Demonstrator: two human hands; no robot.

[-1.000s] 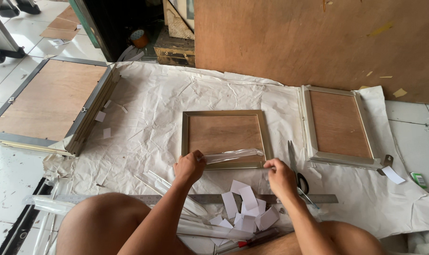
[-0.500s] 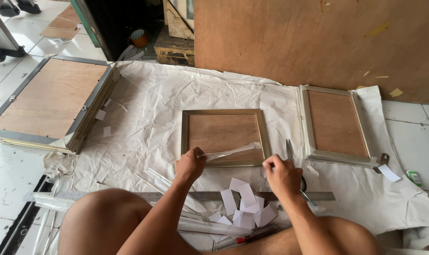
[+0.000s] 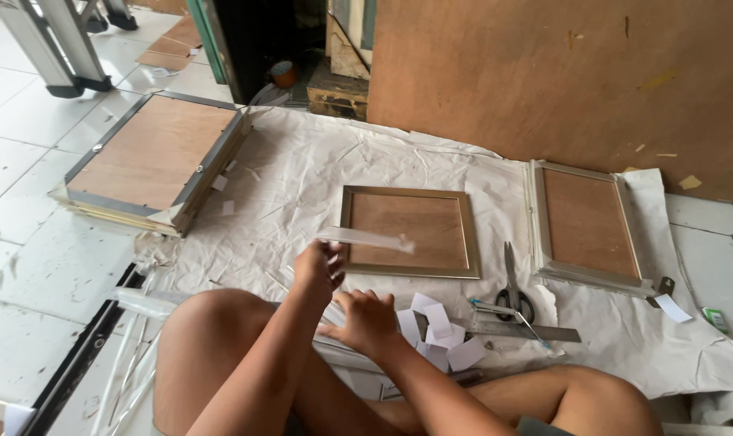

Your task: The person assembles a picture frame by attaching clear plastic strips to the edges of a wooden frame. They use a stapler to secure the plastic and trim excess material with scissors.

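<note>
Your left hand [image 3: 318, 270] is up off the cloth, fingers pinched together on one end of a clear plastic strip [image 3: 366, 239], and that strip runs out to the right, blurred, floating just above the lower left corner of the small picture frame [image 3: 407, 230]. The frame lies face down in the middle of the white crumpled sheet [image 3: 302, 173], its brown backing board showing inside a pale metallic border. Your right hand [image 3: 366, 321] sits lower and closer to you, just below the left one, fingers half curled with the thumb side up; whether that grip has anything in it, I cannot tell from here. Right beside it, toward the right, there is a little heap of white paper slips [image 3: 439, 333] on the sheet. Past those slips lie a pair of scissors [image 3: 513, 292] with black handles, blades pointing away from you, and a steel ruler [image 3: 528, 329] crossing flat beneath the handles. Further right, a second frame [image 3: 588, 222], also backing up, rests at the sheet's edge near the big plywood panel [image 3: 560, 81] leaning at the back. Over on your far left, a stack of larger frames [image 3: 152, 157] sits half on the sheet, half on the white floor tiles [image 3: 27, 266]. More clear strips [image 3: 132, 355] lie on the floor by your left knee. Both your bare knees frame the bottom of the view.
</note>
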